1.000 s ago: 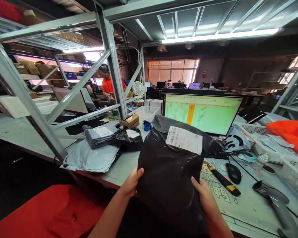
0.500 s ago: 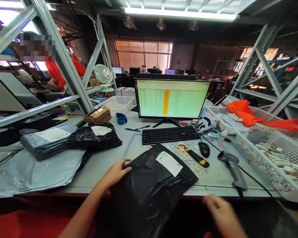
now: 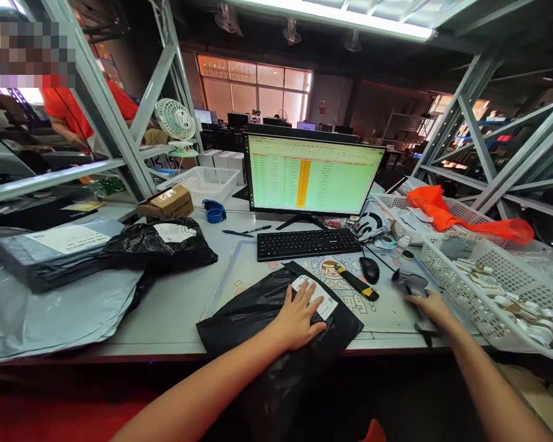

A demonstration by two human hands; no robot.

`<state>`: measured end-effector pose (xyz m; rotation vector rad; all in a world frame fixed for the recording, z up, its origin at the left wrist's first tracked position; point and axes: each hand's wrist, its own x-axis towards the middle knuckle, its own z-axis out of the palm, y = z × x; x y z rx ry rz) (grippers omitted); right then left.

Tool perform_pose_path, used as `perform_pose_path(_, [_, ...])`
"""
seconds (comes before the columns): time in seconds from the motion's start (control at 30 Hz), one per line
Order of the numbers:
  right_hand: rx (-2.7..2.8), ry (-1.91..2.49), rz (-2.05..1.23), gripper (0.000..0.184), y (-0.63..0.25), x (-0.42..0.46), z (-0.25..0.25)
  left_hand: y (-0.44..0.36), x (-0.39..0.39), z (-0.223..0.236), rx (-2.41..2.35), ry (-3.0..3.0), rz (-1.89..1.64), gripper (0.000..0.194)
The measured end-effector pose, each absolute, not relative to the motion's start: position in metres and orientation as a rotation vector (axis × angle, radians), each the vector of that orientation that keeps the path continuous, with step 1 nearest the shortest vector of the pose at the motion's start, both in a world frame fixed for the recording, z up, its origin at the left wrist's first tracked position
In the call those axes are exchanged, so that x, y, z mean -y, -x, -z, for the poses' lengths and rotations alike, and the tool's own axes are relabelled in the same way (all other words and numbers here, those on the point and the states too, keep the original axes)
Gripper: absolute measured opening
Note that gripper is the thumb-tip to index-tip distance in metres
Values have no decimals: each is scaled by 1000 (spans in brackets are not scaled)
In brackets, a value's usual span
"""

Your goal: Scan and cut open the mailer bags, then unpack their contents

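Note:
A black plastic mailing bag lies at the front edge of the table, its lower part hanging over the edge. My left hand rests flat on it with fingers spread, partly covering the white shipping label. At the right, my right hand has its fingers round the handle of a grey barcode scanner, which still lies on the table. Between the bag and the scanner are a yellow and black utility knife and a black mouse.
Behind the bag stand a keyboard and a monitor showing a spreadsheet. Packed mailing bags and a small carton are at the left. White baskets line the right side. A person in red is beyond the metal frame.
My left hand has gone from the bag's left edge onto its label. My right hand has moved up from below the table edge to the scanner. The view has shifted slightly.

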<state>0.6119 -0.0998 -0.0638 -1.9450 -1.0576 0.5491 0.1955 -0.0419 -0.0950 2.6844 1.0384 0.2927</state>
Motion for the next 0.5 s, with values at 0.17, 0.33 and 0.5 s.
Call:
perform_pose_path(0.17, [1112, 1777, -911, 41, -572, 119, 16, -193, 54, 79, -981, -2769, -239, 68])
perform_pose_path(0.33, [1642, 1847, -1142, 39, -482, 107, -39, -208, 96, 79, -1085, -2785, -84, 86])
perform_pose_path(0.5, [2067, 1812, -1000, 33, -412, 79, -71, -212, 101, 95, -1133, -2798, -87, 94])
